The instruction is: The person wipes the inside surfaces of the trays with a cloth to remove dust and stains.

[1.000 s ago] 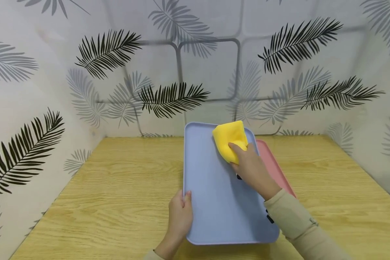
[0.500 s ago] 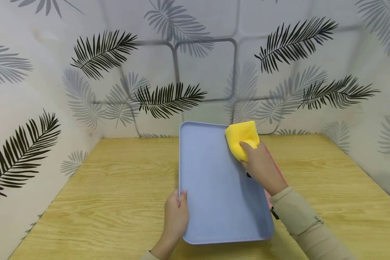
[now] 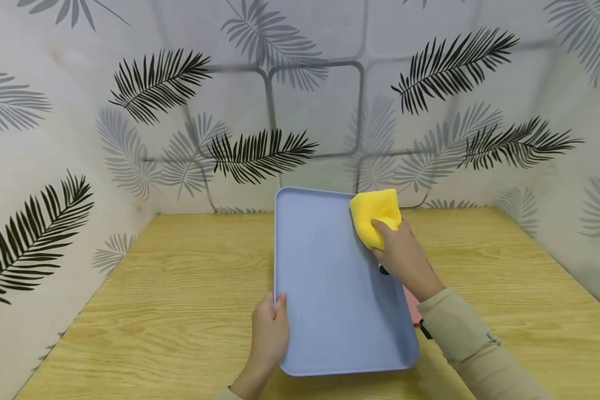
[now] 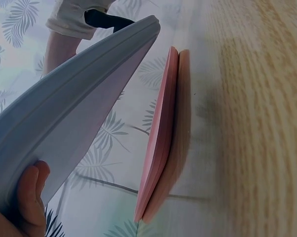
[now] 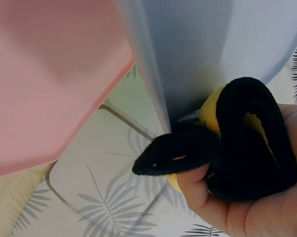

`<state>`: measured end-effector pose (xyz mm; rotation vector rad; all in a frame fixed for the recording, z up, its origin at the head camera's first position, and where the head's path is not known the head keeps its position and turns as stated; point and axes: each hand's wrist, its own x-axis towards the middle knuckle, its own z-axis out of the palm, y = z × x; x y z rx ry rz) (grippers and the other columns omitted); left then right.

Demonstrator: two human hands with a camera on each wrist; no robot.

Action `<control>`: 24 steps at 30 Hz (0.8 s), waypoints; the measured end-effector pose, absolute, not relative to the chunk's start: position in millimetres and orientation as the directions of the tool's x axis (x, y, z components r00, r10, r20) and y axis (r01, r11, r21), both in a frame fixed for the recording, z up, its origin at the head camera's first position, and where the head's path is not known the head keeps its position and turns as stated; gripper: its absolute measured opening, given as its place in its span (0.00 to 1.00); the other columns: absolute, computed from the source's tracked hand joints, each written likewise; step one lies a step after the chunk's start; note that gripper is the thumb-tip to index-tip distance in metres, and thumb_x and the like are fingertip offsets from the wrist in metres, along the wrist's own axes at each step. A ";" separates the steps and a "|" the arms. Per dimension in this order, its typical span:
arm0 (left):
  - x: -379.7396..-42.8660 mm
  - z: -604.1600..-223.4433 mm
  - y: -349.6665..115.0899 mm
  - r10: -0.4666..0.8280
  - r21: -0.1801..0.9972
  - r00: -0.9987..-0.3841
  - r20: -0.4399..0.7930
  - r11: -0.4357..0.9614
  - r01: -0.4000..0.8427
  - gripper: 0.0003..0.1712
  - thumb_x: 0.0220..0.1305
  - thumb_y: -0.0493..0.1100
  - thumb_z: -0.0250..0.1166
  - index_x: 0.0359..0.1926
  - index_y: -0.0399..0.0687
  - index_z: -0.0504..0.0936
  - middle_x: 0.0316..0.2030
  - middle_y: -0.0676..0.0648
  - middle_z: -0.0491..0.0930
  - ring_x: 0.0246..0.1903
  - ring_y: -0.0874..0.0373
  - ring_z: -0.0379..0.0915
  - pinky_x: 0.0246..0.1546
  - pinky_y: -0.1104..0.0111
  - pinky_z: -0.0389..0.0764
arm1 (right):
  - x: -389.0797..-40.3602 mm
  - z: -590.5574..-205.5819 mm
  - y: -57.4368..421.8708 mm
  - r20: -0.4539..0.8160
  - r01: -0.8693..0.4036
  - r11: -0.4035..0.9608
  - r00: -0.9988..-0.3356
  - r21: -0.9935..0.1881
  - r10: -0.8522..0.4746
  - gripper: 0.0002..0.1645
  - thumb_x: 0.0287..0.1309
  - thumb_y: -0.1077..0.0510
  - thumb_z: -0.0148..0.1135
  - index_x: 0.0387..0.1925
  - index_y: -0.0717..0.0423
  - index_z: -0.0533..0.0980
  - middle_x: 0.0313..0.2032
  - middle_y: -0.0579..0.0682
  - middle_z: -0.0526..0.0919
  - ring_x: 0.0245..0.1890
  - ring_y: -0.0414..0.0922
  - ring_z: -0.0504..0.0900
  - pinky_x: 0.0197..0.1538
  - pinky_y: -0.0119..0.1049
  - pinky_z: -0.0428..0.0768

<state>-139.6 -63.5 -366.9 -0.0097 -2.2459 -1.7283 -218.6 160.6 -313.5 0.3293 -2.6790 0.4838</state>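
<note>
A light blue rimmed tray is held up at a tilt above the table. My left hand grips its left rim, thumb on the inner face; in the left wrist view, fingertips press the tray's underside. My right hand holds a bunched yellow cloth against the tray's upper right corner and right rim. The right wrist view shows a folded black part of the cloth with yellow edges inside the curled fingers. Behind the blue tray, a pink tray is mostly hidden.
The wood-grain table spreads out on both sides. A leaf-patterned backdrop stands behind and at both sides. In the left wrist view the pink tray sits below the raised blue one, with a brownish-pink shape beside it, possibly another tray or a reflection.
My right hand and the cloth have moved right across the blue tray to its right rim. The tray has shifted slightly left in view, and less of the pink tray shows.
</note>
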 end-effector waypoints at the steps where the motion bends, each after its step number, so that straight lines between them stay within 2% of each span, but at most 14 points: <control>1: -139.5 -366.8 -63.4 -0.180 0.942 -0.953 0.245 0.275 0.190 0.10 0.63 0.30 0.48 0.37 0.25 0.74 0.18 0.46 0.68 0.17 0.59 0.62 0.16 0.71 0.68 | -218.7 -313.9 160.2 0.424 -0.295 0.912 -0.892 -0.285 -0.155 0.28 0.46 0.65 0.65 0.52 0.66 0.69 0.39 0.72 0.72 0.43 0.66 0.68 0.41 0.55 0.70; 5: -139.2 -366.6 -62.9 -0.180 0.941 -0.951 0.251 0.277 0.196 0.10 0.63 0.30 0.48 0.37 0.25 0.74 0.19 0.45 0.69 0.18 0.59 0.63 0.17 0.70 0.69 | -219.6 -315.1 156.7 0.458 -0.306 0.910 -0.876 -0.279 -0.154 0.28 0.45 0.65 0.65 0.51 0.67 0.70 0.38 0.72 0.72 0.42 0.65 0.69 0.42 0.54 0.69; 10: -138.6 -367.6 -61.3 -0.174 0.944 -0.953 0.248 0.265 0.197 0.10 0.64 0.30 0.48 0.37 0.25 0.74 0.18 0.45 0.69 0.17 0.59 0.63 0.15 0.71 0.68 | -218.7 -315.5 147.6 0.467 -0.319 0.905 -0.870 -0.283 -0.160 0.28 0.45 0.64 0.65 0.51 0.67 0.69 0.32 0.69 0.74 0.38 0.63 0.69 0.39 0.52 0.69; 15: -137.6 -367.5 -58.8 -0.165 0.951 -0.959 0.229 0.247 0.185 0.10 0.64 0.31 0.47 0.38 0.26 0.73 0.17 0.46 0.67 0.16 0.60 0.62 0.13 0.71 0.66 | -215.6 -312.5 134.7 0.461 -0.332 0.904 -0.869 -0.272 -0.180 0.29 0.46 0.63 0.64 0.52 0.65 0.69 0.33 0.69 0.72 0.35 0.61 0.70 0.33 0.50 0.71; 24: -135.9 -368.2 -55.6 -0.151 0.949 -0.962 0.227 0.256 0.184 0.09 0.64 0.31 0.48 0.35 0.27 0.73 0.15 0.50 0.62 0.15 0.61 0.57 0.12 0.73 0.63 | -205.2 -305.9 108.4 0.442 -0.364 0.888 -0.870 -0.279 -0.218 0.29 0.47 0.61 0.65 0.53 0.61 0.69 0.35 0.69 0.69 0.23 0.54 0.70 0.25 0.44 0.72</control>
